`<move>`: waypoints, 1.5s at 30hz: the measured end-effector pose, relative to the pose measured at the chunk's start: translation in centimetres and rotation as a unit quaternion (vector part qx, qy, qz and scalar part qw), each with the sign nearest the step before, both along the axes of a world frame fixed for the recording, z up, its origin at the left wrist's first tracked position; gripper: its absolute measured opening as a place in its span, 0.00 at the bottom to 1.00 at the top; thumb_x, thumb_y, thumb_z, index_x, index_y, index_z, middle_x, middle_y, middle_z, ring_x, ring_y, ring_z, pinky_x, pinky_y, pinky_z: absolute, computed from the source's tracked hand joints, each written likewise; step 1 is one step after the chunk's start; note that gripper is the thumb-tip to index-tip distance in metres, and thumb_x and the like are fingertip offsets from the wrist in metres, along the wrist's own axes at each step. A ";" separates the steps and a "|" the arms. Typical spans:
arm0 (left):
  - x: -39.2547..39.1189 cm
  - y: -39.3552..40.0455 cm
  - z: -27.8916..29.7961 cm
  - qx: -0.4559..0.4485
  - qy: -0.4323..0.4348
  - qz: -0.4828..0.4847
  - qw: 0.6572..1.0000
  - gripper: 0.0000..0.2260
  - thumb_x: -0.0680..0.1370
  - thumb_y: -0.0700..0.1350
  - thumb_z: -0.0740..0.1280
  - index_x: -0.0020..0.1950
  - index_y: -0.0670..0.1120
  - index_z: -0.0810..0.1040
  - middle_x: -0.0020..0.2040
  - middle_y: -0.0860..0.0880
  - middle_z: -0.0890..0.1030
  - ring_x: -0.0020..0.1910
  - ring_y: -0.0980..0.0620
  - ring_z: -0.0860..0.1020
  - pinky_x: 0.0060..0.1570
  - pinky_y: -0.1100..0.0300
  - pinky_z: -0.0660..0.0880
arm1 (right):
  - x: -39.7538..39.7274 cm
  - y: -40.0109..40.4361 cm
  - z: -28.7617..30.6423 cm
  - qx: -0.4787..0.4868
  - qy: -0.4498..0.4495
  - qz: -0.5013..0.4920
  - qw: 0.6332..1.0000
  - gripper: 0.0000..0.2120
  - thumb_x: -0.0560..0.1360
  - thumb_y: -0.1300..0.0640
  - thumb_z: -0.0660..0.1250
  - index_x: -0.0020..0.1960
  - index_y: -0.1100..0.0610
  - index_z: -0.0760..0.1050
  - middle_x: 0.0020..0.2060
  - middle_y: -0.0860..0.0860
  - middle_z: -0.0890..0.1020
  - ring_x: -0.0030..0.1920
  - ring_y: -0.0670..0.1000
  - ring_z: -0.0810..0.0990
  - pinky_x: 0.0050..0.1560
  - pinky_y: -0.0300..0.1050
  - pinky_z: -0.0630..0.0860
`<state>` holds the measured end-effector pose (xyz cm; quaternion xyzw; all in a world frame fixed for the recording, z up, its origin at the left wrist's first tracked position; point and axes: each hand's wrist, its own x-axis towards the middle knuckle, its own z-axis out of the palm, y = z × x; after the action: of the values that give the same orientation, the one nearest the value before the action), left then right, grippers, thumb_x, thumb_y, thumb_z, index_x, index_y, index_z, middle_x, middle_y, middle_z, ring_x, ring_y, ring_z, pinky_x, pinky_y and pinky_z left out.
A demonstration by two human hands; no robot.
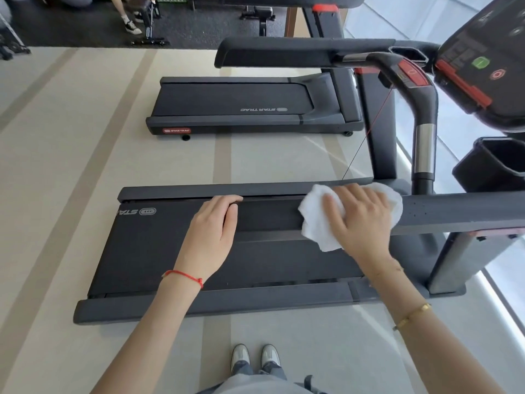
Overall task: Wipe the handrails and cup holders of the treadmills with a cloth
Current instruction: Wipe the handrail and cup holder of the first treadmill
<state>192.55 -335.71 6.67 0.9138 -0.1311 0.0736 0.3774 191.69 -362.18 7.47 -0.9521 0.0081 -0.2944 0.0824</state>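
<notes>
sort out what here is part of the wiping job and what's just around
Part of the job:
- white cloth, pressed on the near handrail by the right hand
- left hand, gripping the handrail's end
- far handrail
- cup holder

Just around:
- second treadmill
- weight bench
- someone's sneakers
- red safety cord

We saw the long dark grey padded handrail bare toward the console; there the black curved front bar and black plastic cup holder crowded it.
</notes>
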 end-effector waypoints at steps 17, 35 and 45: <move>0.1 -0.2 -0.2 -0.008 -0.001 0.009 1.000 0.15 0.84 0.46 0.53 0.65 0.47 0.76 0.59 0.55 0.78 0.61 0.57 0.72 0.62 0.64 0.66 | 2.1 5.1 0.2 0.029 -0.009 -0.038 0.999 0.16 0.72 0.54 0.60 0.27 0.54 0.65 0.24 0.51 0.72 0.27 0.56 0.69 0.34 0.46 0.61; 0.3 -0.1 -0.5 -0.006 0.005 0.001 1.000 0.15 0.84 0.45 0.53 0.65 0.47 0.75 0.61 0.54 0.78 0.63 0.55 0.72 0.63 0.62 0.67 | 0.6 8.2 -0.4 0.010 0.001 0.083 0.996 0.15 0.78 0.47 0.58 0.43 0.53 0.78 0.35 0.49 0.77 0.36 0.55 0.72 0.42 0.50 0.68; 0.1 -0.1 -0.2 -0.004 0.002 0.002 1.000 0.15 0.84 0.45 0.53 0.66 0.47 0.75 0.61 0.54 0.78 0.63 0.56 0.72 0.64 0.62 0.67 | 2.4 4.6 1.3 -0.024 0.130 -0.068 0.989 0.17 0.74 0.51 0.55 0.28 0.55 0.67 0.25 0.48 0.73 0.31 0.54 0.73 0.37 0.46 0.57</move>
<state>192.63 -335.83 6.48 0.9128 -0.1283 0.0725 0.3809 194.06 -357.58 8.73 -0.9812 0.0767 -0.1733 0.0372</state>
